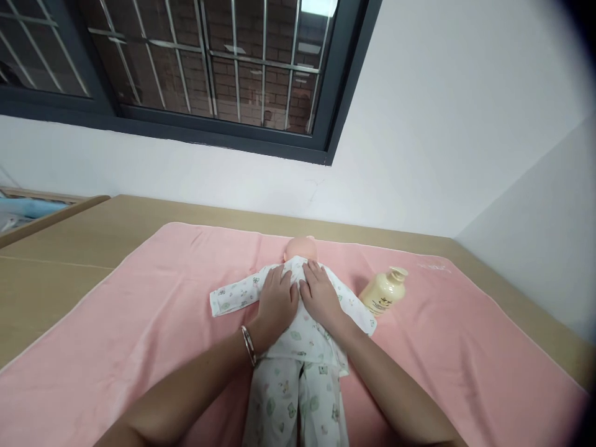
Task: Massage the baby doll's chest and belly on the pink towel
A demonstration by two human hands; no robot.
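Lying face-up, doll (298,323) in white printed pyjamas, both hands (298,298) flat, open on chest

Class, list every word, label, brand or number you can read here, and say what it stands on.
None can be read.
Cream pump bottle: dark label print, too blurred.
Pink towel: pale mark near its far right corner, too faint.
White printed baby suit: pictures only.
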